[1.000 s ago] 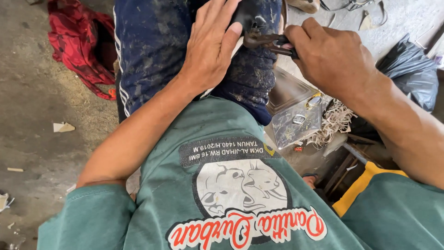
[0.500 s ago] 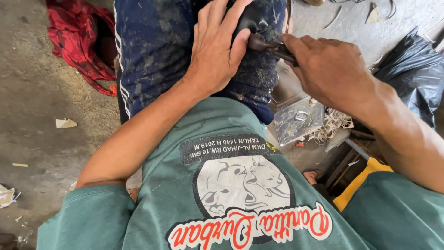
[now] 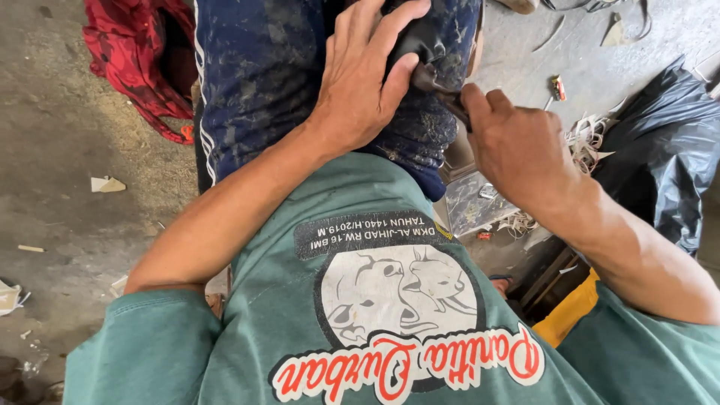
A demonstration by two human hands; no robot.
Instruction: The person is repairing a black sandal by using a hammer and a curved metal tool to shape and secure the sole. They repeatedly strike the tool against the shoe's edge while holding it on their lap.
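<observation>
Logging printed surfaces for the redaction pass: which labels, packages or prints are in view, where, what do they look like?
Shirt print: on the green shirt's front, bottom centre; round white-and-dark animal drawing, dark strip above, red-and-white lettering below.
Clear plastic box: under the right hand; boxy, see-through, small parts inside.
Black plastic bag: right edge; crumpled, unmarked.
No screens or signs.

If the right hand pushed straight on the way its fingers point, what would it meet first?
Probably the black piece pinned under the left hand: the right hand points up-left, its dark tool seemingly already touching it; depth is unclear.

A black, crumpled leather piece [image 3: 420, 45] lies on the blue-clad lap; a dark, slim tool [image 3: 448, 101] touches its lower edge.
</observation>
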